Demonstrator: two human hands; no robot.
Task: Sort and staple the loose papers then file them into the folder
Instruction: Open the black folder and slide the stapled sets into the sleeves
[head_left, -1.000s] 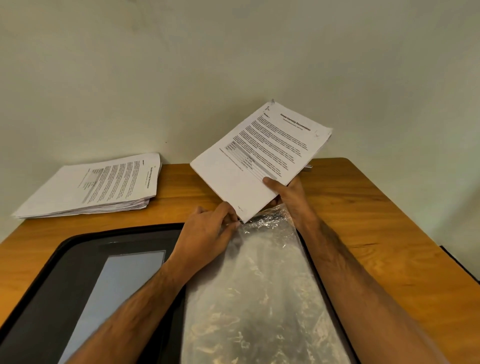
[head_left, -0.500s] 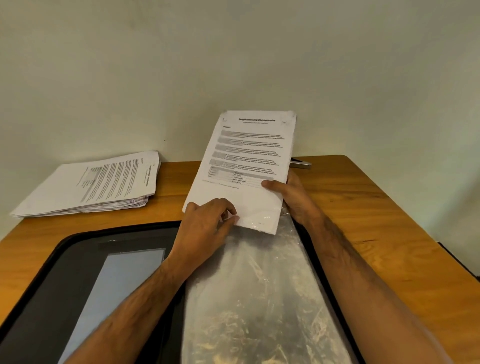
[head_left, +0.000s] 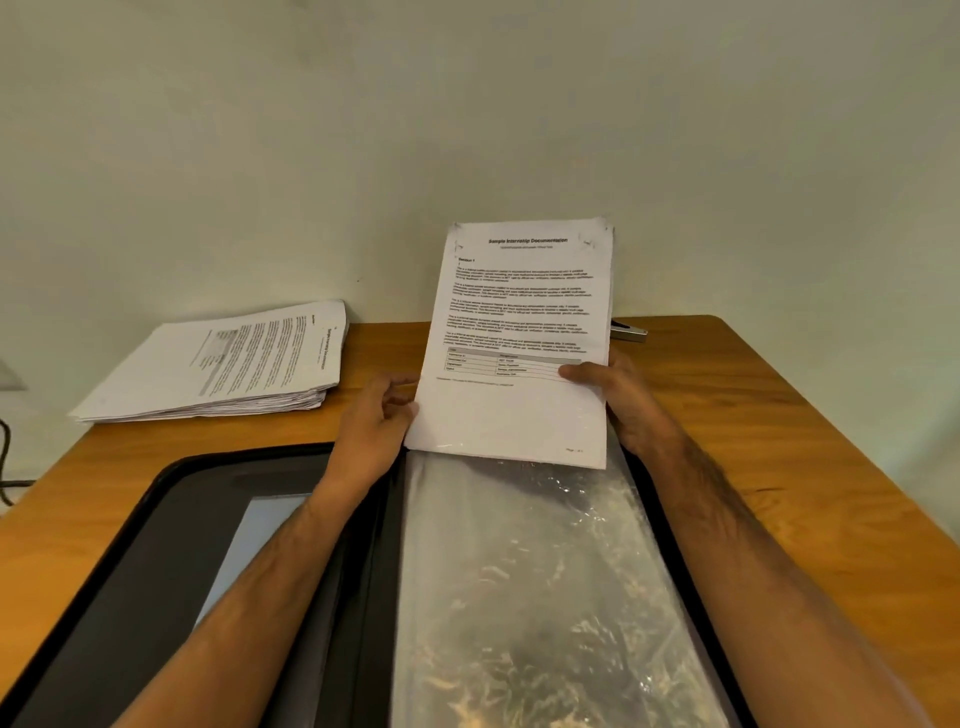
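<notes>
Gripped at both side edges by the left hand (head_left: 373, 418) and right hand (head_left: 618, 397), a stapled document (head_left: 519, 343) was held upright above the plastic sleeve (head_left: 524, 571) of the folder (head_left: 171, 545).

Dim, warm, yellowish light — the wall (head_left: 260, 130) looks flat and shadowless. Soft glare sits on the crinkled plastic sleeve (head_left: 545, 597); wide-angle bending curves the table (head_left: 779, 441) edges — printed text blurs.

Printed heading on the held paper set

The stapled paper set (head_left: 514, 353) carries the bold title "Sample Internship Documentation" across its top; under it, at the left, a heading that looks like "Section 1"; the paragraphs, the table rows and the corner page mark are too blurred to read; the top sheet of the paper stack (head_left: 223, 364) lies sideways, its print too small to read.
</notes>
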